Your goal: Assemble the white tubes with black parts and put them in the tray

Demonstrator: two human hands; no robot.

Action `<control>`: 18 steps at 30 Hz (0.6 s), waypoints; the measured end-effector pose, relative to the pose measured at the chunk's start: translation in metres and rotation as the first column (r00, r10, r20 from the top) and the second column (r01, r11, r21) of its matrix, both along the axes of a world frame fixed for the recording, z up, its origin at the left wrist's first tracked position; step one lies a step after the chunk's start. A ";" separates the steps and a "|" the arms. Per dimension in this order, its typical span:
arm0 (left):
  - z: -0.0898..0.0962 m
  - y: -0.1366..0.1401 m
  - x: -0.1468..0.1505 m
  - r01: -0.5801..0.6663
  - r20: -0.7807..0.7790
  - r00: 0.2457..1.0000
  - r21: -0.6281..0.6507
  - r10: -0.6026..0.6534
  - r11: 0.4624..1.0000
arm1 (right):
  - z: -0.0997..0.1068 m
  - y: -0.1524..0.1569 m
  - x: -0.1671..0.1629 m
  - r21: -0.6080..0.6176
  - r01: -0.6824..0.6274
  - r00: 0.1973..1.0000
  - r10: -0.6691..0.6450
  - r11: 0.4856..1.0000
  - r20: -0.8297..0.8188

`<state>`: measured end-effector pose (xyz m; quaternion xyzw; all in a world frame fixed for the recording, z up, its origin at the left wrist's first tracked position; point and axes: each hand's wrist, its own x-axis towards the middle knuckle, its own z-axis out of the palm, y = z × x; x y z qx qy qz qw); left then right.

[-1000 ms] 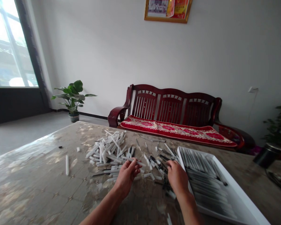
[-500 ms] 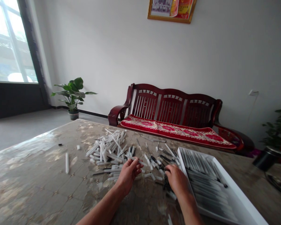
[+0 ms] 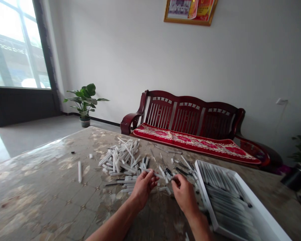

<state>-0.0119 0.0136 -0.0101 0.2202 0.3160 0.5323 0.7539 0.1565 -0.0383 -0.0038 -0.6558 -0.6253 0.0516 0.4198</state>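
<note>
My left hand (image 3: 144,187) pinches a slim, whitish tube (image 3: 153,173) that looks like a pen barrel, its far end pointing right. Close to that end is my right hand (image 3: 182,191), thumb and fingers pressed together; what they hold, if anything, is too small and hidden to name. Behind my left hand lies a heap of white tubes (image 3: 120,155). Small black parts (image 3: 168,171) and more tubes are scattered on the table between and beyond my hands.
To the right, a white tray (image 3: 259,204) holds rows of pen-like sticks. A lone white tube (image 3: 79,171) and a small black piece (image 3: 72,152) lie on the left of the patterned table (image 3: 52,201). A wooden bench (image 3: 185,113) stands behind it.
My right hand has moved left from the loose parts beside the tray, closer to the tube in my left hand. The left hand keeps its hold; the whole view has shifted slightly.
</note>
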 end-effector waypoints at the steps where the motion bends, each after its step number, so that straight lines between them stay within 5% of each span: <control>1: 0.000 0.000 0.000 0.002 -0.001 1.000 0.002 -0.002 1.000 | 0.000 0.000 -0.003 0.007 -0.024 1.000 0.024 1.000 -0.004; 12: 0.000 -0.004 0.000 0.008 0.009 1.000 0.025 -0.008 1.000 | -0.007 0.001 -0.022 0.038 -0.093 0.931 0.101 0.995 -0.352; 18: 0.002 -0.005 0.002 0.013 0.011 1.000 0.026 -0.013 1.000 | -0.007 0.000 -0.026 0.068 -0.103 0.905 0.122 0.992 -0.406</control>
